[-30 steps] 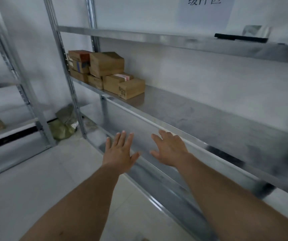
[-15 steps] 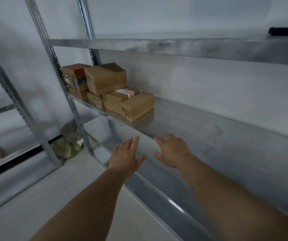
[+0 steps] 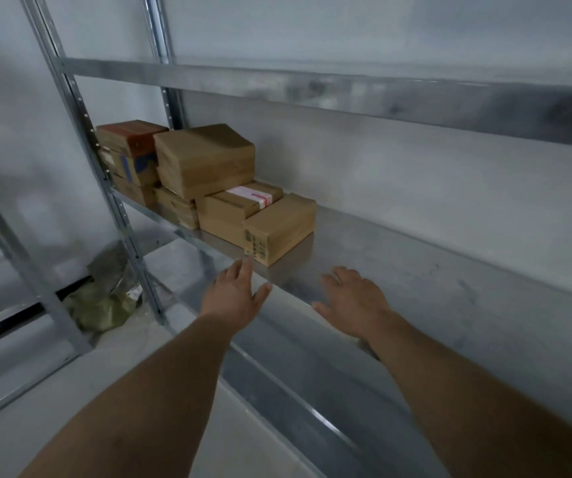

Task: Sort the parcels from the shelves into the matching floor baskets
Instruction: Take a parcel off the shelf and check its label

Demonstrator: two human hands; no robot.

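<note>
- Dark printed marks are seen on the near face of the front box (image 3: 284, 225), at its lower left corner. They are too blurred to be read.
- A white label with red stripes is stuck on top of the taped box (image 3: 233, 210), which is touching the front box on its left rear side. No writing on this label can be read.
- A big box (image 3: 205, 158) without visible label is stacked behind and left of the front box, partly upon the taped box.
- Further left of the front box, a red box (image 3: 133, 136) is placed on a blue box (image 3: 133, 167). Only a red top and blue marks are seen, and no words can be made out.
- All these parcels are carried by the same shelf (image 3: 415, 257) as the front box, and they are grouped together.
- The left hand (image 3: 234, 294) is stretched forward with its back up, the fingers straight and close together, the thumb spread to the right. Its fingertips are just below the lower left corner of the front box. Whether the box is touched cannot be told. Nothing is held.
- The right hand (image 3: 353, 298) is kept palm down, to the right of the front box and nearer to the camera. Its fingers are relaxed and slightly spread, and nothing is grasped.
- A green bag (image 3: 105, 305) is seen on the floor, below and left of the front box.
</note>
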